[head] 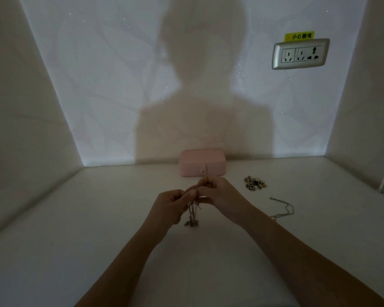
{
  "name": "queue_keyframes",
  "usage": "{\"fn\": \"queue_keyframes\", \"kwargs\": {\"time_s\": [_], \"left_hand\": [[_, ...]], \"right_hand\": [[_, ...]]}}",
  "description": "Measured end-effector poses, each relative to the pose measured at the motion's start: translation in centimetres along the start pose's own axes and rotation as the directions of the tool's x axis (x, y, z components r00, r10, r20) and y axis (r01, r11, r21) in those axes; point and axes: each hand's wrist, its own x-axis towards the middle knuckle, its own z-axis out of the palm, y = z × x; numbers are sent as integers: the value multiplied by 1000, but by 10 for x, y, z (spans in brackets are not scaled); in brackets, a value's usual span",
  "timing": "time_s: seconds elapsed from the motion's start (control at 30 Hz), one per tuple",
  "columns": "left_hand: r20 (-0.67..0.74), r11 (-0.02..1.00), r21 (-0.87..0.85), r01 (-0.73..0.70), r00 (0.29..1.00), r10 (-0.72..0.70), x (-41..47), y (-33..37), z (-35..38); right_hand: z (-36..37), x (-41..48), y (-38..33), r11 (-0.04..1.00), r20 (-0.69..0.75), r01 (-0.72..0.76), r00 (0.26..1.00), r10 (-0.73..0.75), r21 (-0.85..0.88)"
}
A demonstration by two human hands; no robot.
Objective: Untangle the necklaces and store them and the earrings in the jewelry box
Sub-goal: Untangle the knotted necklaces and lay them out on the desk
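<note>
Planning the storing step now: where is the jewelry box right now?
Head view: the closed pink jewelry box sits centre-back on the table by the wall, just beyond the right hand, earring pile to its front right.

The left hand and right hand meet, touching, out in front, both curled into pinching grips.

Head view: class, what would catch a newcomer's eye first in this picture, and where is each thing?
At the centre, the left hand and right hand pinch a tangle of necklaces hanging toward the table. Behind them a closed pink jewelry box sits by the wall. To their right lie a pile of earrings and one loose necklace.
</note>
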Motion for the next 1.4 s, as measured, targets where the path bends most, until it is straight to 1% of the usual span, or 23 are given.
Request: {"fn": "queue_keyframes", "kwargs": {"time_s": [0.13,0.23,0.3,0.37,0.43,0.5,0.57,0.63,0.73,0.87,0.93,1.07,1.13,1.17,1.23,1.3,1.4], "left_hand": [[-63,995,94,-45,997,51,0,-1,0],[-119,984,150,-95,986,113,0,-2,-1],[-123,980,165,-114,983,135,0,-3,-2],[-114,975,184,-126,982,148,-1,-3,-3],[-114,966,225,-127,981,156,0,-4,-4],[-137,964,243,-109,980,146,1,-5,-4],[-165,959,269,-89,977,136,2,-8,-3],[-179,960,266,-83,975,134,2,-9,-3],[-178,953,281,-114,969,169,1,-9,-3],[-161,942,299,-154,965,209,1,-7,-2],[-142,951,279,-135,973,180,1,-6,-2],[-67,987,159,-29,997,40,0,-3,-5],[-41,991,135,11,999,-6,0,-2,-7],[-37,991,133,21,999,-17,0,-3,-7],[-43,989,142,38,999,-32,1,-4,-5],[-59,988,143,52,997,-44,2,-4,-3],[-97,985,165,41,995,-25,3,-5,-2]], "right_hand": [[-3,-2,-1,1000,-9,3,1000,-3,3],[-3,-1,-1,998,-13,-40,999,40,56],[-3,0,-2,995,29,-83,996,81,53],[-5,-2,-4,991,88,-125,988,129,-49],[-7,-6,-7,972,100,-116,985,139,-204],[-7,-7,-9,943,30,-58,997,72,-329],[-6,-7,-9,914,-24,-5,1000,-5,-406],[-5,-7,-9,893,-28,16,999,-32,-451],[-6,-5,-8,873,-28,-4,1000,-12,-487],[-5,-4,-5,873,-26,-7,1000,-7,-488],[-5,-4,-5,861,-22,34,998,-52,-508],[-2,-4,-3,803,-28,129,984,-178,-581],[0,-5,-2,780,-13,168,975,-220,-602],[1,-6,-1,757,9,198,969,-246,-623],[1,-5,1,675,66,260,952,-299,-690],[-2,-5,1,616,109,283,946,-304,-735],[-3,-5,2,588,134,273,954,-269,-761]]}}
